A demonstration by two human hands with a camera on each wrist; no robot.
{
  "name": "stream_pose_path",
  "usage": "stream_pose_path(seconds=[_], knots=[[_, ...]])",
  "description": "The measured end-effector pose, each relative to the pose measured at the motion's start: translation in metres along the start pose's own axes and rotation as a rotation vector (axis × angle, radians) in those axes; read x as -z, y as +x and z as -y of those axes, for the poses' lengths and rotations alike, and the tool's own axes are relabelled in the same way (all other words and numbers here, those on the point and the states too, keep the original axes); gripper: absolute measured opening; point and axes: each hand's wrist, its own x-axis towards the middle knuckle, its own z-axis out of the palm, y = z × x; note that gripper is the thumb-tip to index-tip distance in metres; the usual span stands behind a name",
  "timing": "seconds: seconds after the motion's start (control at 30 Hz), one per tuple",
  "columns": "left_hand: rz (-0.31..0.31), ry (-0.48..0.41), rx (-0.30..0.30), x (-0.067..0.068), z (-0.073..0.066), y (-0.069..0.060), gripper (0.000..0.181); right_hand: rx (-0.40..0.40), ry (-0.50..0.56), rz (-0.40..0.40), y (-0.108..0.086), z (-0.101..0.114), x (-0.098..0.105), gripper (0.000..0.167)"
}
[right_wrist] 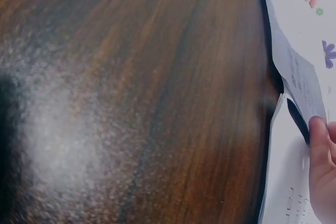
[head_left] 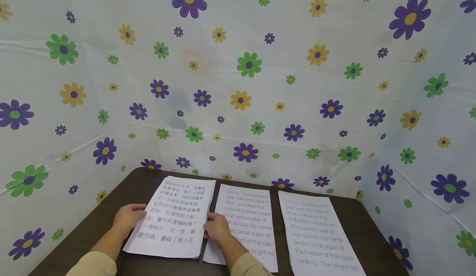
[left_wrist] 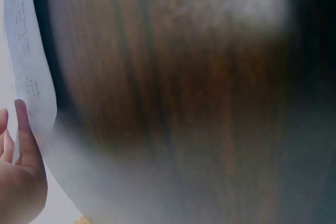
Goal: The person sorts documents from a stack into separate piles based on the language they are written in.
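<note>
Chinese-text paper stack (head_left: 171,218) — white sheets, blk print, edges slightly uneven — at L end of the bench (head_left: 137,191). L hand (head_left: 128,217): narrow grip, pinching stack's L edge. R hand (head_left: 217,228): same narrow grip, R edge. Middle Eng.-text stack (head_left: 243,218) just beside; R-hand Eng.-text stack (head_left: 316,230) farther over. Flower-print cloth (head_left: 249,115) behind.

Cream sleeves (head_left: 93,264), bare hands (head_left: 128,218)

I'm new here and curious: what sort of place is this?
Probably a screened-off paperwork corner: flower-patterned sheets rise on three sides of a wood-grain table, with Chinese pages and English pages.
</note>
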Motion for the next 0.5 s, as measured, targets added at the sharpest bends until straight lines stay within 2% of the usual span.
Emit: stream_pose_path(seconds=[0.2,0.5], knots=[[0.006,0.01,0.013,-0.0012,-0.0015,-0.0053,0.045,0.031,-0.01,0.023,-0.0033,-0.0001,-0.0021,0.045],[0.0,0.028,-0.019,0.0015,-0.0019,-0.0051,0.048,0.063,-0.072,0.041,-0.0067,0.004,-0.0011,0.045]])
